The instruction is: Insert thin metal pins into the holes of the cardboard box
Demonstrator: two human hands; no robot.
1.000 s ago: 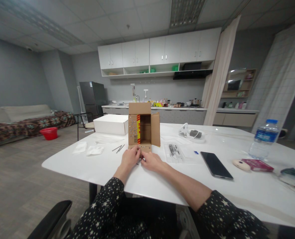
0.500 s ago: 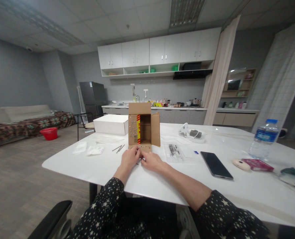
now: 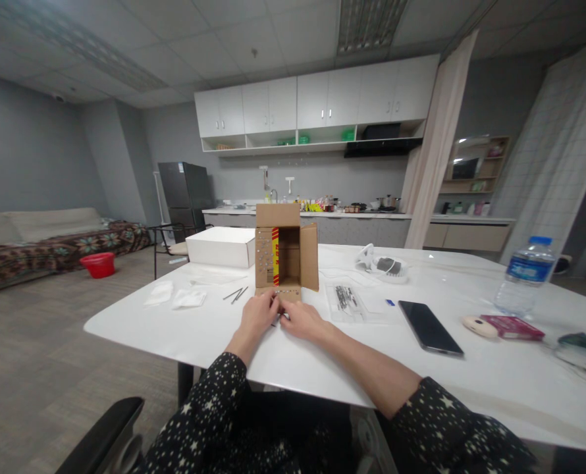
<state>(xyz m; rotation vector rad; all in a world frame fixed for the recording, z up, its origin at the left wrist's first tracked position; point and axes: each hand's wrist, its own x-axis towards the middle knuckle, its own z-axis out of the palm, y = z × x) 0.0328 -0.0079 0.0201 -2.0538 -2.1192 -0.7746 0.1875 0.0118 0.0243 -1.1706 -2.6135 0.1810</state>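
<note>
An opened cardboard box [image 3: 309,253] stands on the white table with its mouth facing me and its flaps spread. Small shiny studs dot its left flap [image 3: 264,257] and the lower flap. At that lower flap [image 3: 293,295], my left hand [image 3: 262,309] and my right hand [image 3: 300,319] meet, fingers bent and pressed close together. Whatever is between the fingertips is too small and hidden to name. Left of my hands lie a few thin dark metal rods [image 3: 238,295]. To the right is a clear plastic case [image 3: 355,313] with small metal pieces inside.
A white box [image 3: 221,247] sits behind on the left, with white packets [image 3: 189,298] nearer. On the right are a phone [image 3: 430,327], a water bottle [image 3: 525,276], a maroon box [image 3: 515,327] and a white corded device [image 3: 382,264]. The table's front edge runs below my forearms.
</note>
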